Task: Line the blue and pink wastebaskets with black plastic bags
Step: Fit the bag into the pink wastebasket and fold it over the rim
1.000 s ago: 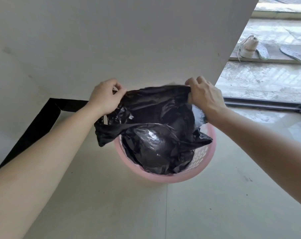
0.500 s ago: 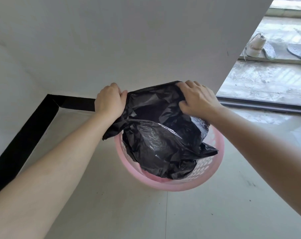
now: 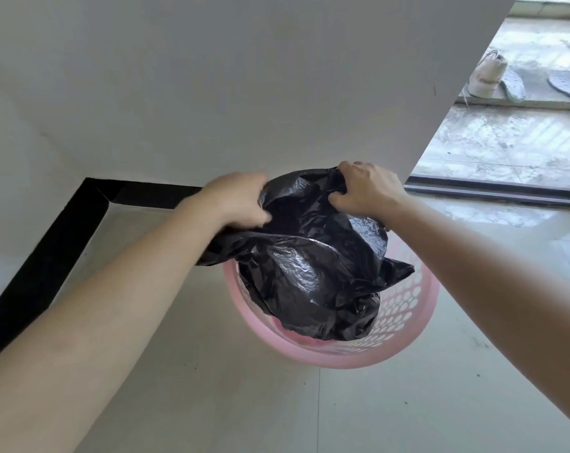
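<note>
A pink perforated wastebasket (image 3: 404, 325) stands on the floor close to the white wall. A crumpled black plastic bag (image 3: 313, 266) hangs partly inside it and bulges above its rim. My left hand (image 3: 236, 199) grips the bag's upper edge on the left. My right hand (image 3: 368, 188) grips the upper edge on the right, near the wall. The bag's mouth is bunched between both hands and covers the far rim of the basket. No blue wastebasket is in view.
A white wall (image 3: 244, 76) with a black skirting strip (image 3: 58, 243) runs behind and to the left. A sliding-door track (image 3: 493, 191) lies at right, with a white shoe (image 3: 486, 73) and insoles beyond it. Pale floor tiles (image 3: 310, 413) spread in front.
Both hands have moved closer together along the bag's top edge and regripped it. The bag has sunk a little deeper into the pink basket.
</note>
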Available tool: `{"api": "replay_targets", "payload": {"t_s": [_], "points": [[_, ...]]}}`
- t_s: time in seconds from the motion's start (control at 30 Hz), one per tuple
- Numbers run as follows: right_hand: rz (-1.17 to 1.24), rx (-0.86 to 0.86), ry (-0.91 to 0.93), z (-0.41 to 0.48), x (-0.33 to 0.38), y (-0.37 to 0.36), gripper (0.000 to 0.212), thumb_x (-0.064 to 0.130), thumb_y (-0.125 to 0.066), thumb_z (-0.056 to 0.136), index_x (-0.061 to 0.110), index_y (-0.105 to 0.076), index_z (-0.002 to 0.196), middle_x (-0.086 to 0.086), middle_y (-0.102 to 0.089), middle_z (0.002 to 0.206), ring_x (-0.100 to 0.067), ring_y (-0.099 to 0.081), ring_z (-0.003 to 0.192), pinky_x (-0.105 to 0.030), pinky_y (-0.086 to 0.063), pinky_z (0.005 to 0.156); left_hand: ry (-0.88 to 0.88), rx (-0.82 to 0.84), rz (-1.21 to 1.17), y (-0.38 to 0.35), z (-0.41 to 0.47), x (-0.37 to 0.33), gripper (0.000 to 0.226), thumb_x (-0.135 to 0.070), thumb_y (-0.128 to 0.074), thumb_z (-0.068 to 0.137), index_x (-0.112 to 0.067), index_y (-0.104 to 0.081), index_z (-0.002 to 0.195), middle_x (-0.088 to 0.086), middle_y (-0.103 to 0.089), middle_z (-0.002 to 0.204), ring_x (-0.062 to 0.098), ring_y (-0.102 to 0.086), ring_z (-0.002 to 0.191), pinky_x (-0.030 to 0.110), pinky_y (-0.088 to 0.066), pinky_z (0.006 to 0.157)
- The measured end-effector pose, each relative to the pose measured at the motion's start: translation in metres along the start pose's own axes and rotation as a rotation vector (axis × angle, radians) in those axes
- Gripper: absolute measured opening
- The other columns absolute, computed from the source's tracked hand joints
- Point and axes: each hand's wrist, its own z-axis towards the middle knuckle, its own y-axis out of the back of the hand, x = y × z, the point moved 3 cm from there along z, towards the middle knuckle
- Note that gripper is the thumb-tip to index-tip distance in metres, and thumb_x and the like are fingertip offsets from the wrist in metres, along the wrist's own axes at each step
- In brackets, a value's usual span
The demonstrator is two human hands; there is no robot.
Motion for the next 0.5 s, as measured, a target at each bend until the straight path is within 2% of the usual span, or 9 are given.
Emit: {"api": "replay_targets", "payload": {"t_s": [0.03,0.1,0.17,0.23,0.33,0.4,0.5], "points": [[-0.008,0.003,-0.007,-0.001,-0.003,0.003,0.032,0.045,-0.056,0.080,0.018,-0.048,0.093,-0.003,-0.052,0.085,-0.026,-0.050,0.080,-0.032,-0.036,0.065,0.009,0.013,0.015,-0.008,0.000,-0.002,0.038,-0.021,-0.061,0.074,-0.022,-0.047,0.109,0.003,-0.063,0.094,0.031,-0.059,0.086,0.035,-0.046,0.066],[0.033,0.007,-0.039,-0.006,-0.011,0.009,0.036,0.052,-0.056,0.075,0.023,-0.058,0.096,0.000,-0.056,0.083,-0.025,-0.052,0.080,-0.033,-0.040,0.065,0.058,-0.063,-0.027,-0.010,0.000,0.003,0.041,-0.006,-0.054,0.071,-0.020,-0.046,0.109,0.008,-0.060,0.091,0.036,-0.059,0.086,0.034,-0.043,0.062],[0.191,0.048,-0.065,-0.012,-0.019,0.014,0.039,0.056,-0.058,0.069,0.031,-0.064,0.098,0.004,-0.063,0.081,-0.024,-0.059,0.081,-0.033,-0.048,0.067,0.130,-0.120,-0.038,-0.004,0.003,0.015,0.047,-0.005,-0.054,0.073,-0.021,-0.050,0.117,0.013,-0.062,0.101,0.038,-0.058,0.090,0.036,-0.045,0.067],[0.323,0.119,-0.067,-0.018,-0.023,0.015,0.039,0.058,-0.063,0.070,0.038,-0.065,0.104,0.008,-0.067,0.083,-0.017,-0.064,0.080,-0.030,-0.053,0.069,0.196,-0.172,-0.023,0.002,0.004,0.026,0.049,-0.003,-0.054,0.074,-0.021,-0.052,0.119,0.013,-0.060,0.100,0.035,-0.054,0.085,0.036,-0.042,0.066],[0.392,0.153,-0.073,-0.026,-0.020,0.017,0.044,0.059,-0.068,0.076,0.040,-0.063,0.116,0.020,-0.061,0.079,0.002,-0.059,0.070,-0.018,-0.046,0.054,0.247,-0.242,-0.005,0.009,0.005,0.034,0.047,-0.002,-0.053,0.076,-0.021,-0.052,0.120,0.008,-0.054,0.091,0.031,-0.048,0.079,0.036,-0.041,0.064],[0.409,0.177,-0.086,-0.029,-0.016,0.019,0.051,0.069,-0.063,0.077,0.039,-0.061,0.118,0.017,-0.062,0.084,-0.002,-0.059,0.074,-0.019,-0.044,0.057,0.257,-0.276,0.021,0.011,0.005,0.035,0.046,-0.003,-0.056,0.078,-0.020,-0.052,0.120,0.009,-0.053,0.090,0.032,-0.048,0.078,0.036,-0.040,0.064],[0.498,0.168,-0.154,-0.035,-0.014,0.017,0.062,0.076,-0.050,0.081,0.035,-0.058,0.127,0.003,-0.066,0.103,-0.018,-0.063,0.092,-0.028,-0.049,0.071,0.220,-0.317,0.069,0.007,0.001,0.033,0.038,-0.001,-0.058,0.082,-0.012,-0.051,0.118,0.014,-0.058,0.089,0.035,-0.053,0.078,0.037,-0.039,0.062]]}}
